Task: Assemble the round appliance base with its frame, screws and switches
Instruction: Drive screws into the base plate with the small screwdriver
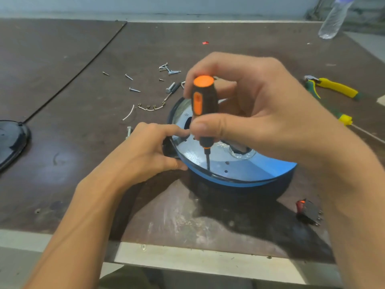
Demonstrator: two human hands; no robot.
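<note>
The round appliance base [239,180], black with a blue band, sits near the table's front edge with a shiny metal frame plate [193,153] inside it. My right hand [260,113] grips an orange-and-black screwdriver [203,105] upright, its tip down near the plate's front rim. My left hand [150,151] holds the base's left rim, thumb outside and fingers on the rim. A black switch with a red rocker [307,211] lies to the right of the base. Loose screws [168,68] lie scattered behind it.
A short wire harness [151,107] and a bolt [170,87] lie behind the base. Yellow-and-green pliers [333,88] lie at the right. A black round cover [11,140] with a cord sits at the left edge. A plastic bottle [333,19] stands far right.
</note>
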